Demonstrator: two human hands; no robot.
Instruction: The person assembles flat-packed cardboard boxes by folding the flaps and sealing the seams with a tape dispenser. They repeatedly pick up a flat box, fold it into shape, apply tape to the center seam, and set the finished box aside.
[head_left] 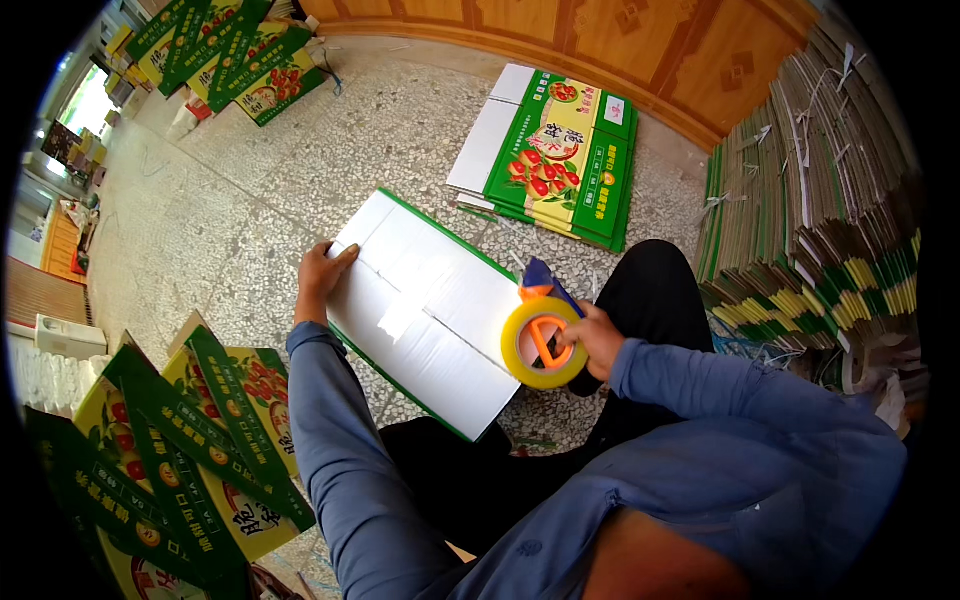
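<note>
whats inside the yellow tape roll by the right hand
An orange hub with openings sits inside the yellow tape roll, beside the right hand. The hub's far side is covered and cannot be seen.

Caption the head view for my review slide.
Left hand on a white-faced carton, right hand gripping a tape dispenser beside it.

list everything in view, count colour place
White carton: 1, white and green, centre
Tape dispenser: 1, yellow, orange, blue, centre right
Carton pile: 1, green, yellow, white, floor ahead
Tied flat cartons: several, brown, green, yellow, right
Printed cartons: several, green, yellow, lower and upper left
Distant clutter: several, mixed, upper left
Wood panelling: 1, brown, top
Floor: 1, speckled grey, middle
Shirt: 1, blue, bottom
Trouser legs: 2, black, lower middle
Left hand: 1, bare, carton's left edge
Right hand: 1, bare, gripping dispenser
</note>
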